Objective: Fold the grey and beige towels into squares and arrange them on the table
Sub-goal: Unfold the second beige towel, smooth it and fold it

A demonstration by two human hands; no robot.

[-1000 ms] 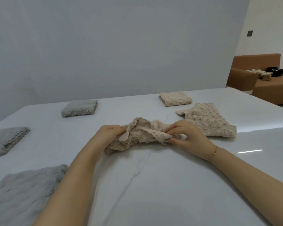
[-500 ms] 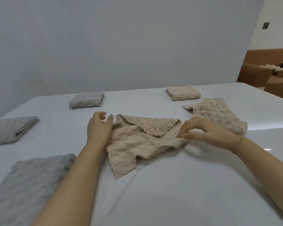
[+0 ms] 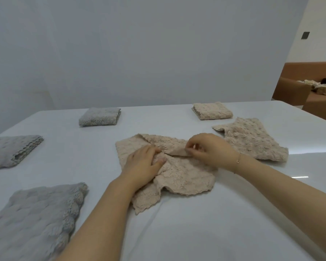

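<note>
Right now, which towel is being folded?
On the white table, look to the middle, between the grey towels and the beige ones. The rumpled beige towel under both hands is it: the only one touched, its far edge turned over.

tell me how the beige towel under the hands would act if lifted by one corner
Probably floppy: the beige towel lies rumpled, its edges wavy and one flap folded over where the right hand pinches it. Likely light, as it creases under the left hand. Its nubby texture should grip, not slide.
</note>
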